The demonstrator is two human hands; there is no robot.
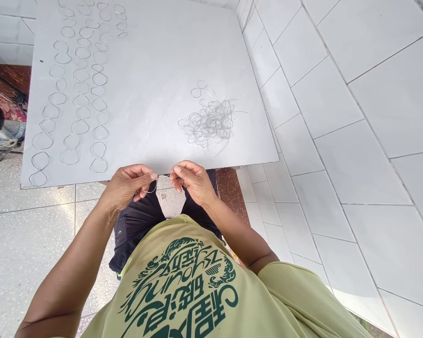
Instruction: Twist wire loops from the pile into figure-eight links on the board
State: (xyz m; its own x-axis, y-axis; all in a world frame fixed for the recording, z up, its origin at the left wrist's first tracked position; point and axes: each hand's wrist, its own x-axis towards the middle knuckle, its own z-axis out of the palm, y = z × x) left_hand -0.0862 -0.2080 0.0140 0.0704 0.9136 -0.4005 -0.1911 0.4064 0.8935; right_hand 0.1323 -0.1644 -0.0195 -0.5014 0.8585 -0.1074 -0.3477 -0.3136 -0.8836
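Silvery wire (157, 184), one thin piece, is gripped at both sides: the left hand (130, 185) pinches it between thumb and fingers, with a round loop hanging below, and the right hand (192, 180) pinches its other part. Between the two hands a short line of the wire can be seen. Both hands are at the near edge of the grey board (151, 94); whether they touch this edge, I cannot tell. Forward of the left hand, a wide smooth stretch of board gives room for moving. At the right, a tiled wall (338, 108) runs along the board's side and limits the space there.

Counting now: one tangled heap (211, 121) of wires lies forward of the right hand, its pieces too mixed to count. Just beyond it is one double loop (198, 89). On the board's left part, four rows (99, 84) of looped wires extend away, the rightmost one shortest.
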